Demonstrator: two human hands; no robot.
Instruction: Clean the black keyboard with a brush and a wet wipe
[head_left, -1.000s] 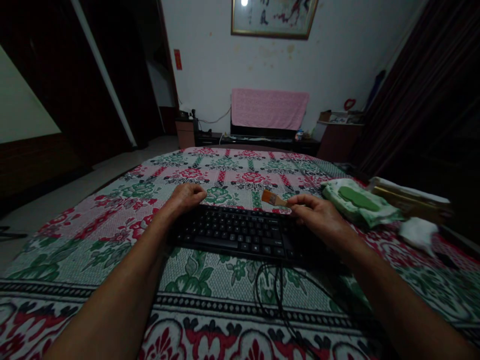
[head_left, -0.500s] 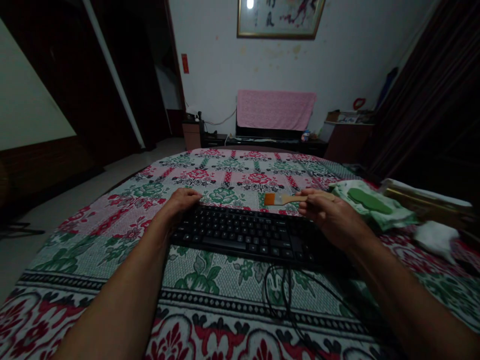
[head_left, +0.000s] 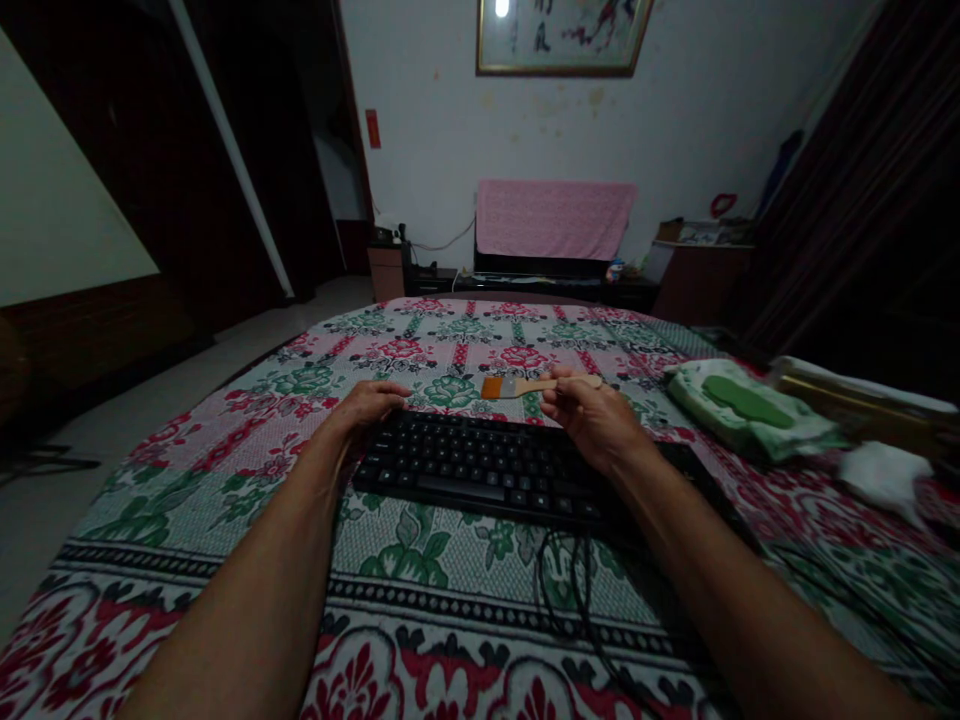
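Observation:
A black computer keyboard [head_left: 469, 465] lies on the patterned cloth with its far edge turned away from me. My left hand [head_left: 369, 405] grips its far left corner, thumb and fingers close together; part of the grip is hidden. In my right hand [head_left: 589, 410] is a flat brush [head_left: 532, 386] with a pale wooden handle, a metal band and orange bristles. The bristles point left, above and beyond the keyboard's far edge, apart from the keys. My right hand and forearm cover part of the keyboard's right side.
A floral cloth [head_left: 390, 660] covers the table. To the right lie a green wipes pack [head_left: 750, 405], a crumpled white tissue [head_left: 885, 472] and a gold box [head_left: 862, 400]. A black cable [head_left: 581, 585] lies looped in front of the keyboard.
My right hand has carried the brush leftward, uncovering the keyboard's right end. My left hand stays at the far left corner. The view has shifted slightly.

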